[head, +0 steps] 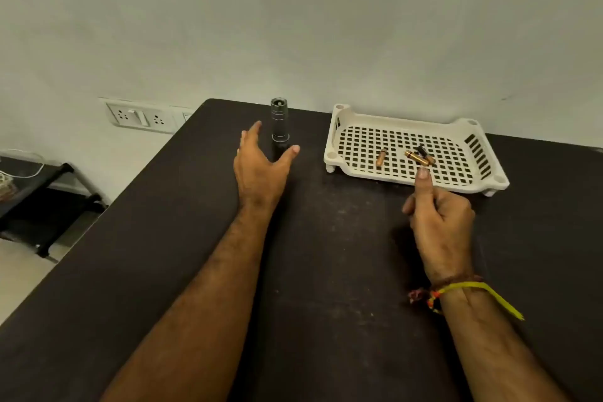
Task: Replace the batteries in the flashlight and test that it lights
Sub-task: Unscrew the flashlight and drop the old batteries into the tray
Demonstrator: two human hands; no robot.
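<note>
A dark metal flashlight (279, 122) stands upright near the far edge of the black table (326, 271), lens end up. My left hand (261, 166) is open just in front of it, thumb and fingers spread on either side of its lower body, not clearly touching. A white perforated tray (359, 121) sits to the right, holding a single copper-coloured battery (380, 157) and a small cluster of batteries (421, 156). My right hand (437, 215) hovers at the tray's near edge, fingers curled and thumb raised, holding nothing that I can see.
The table's far edge meets a pale wall. A socket panel (140, 116) is on the wall to the left. A low black stand (42, 192) with a white cable is on the floor beyond the table's left edge.
</note>
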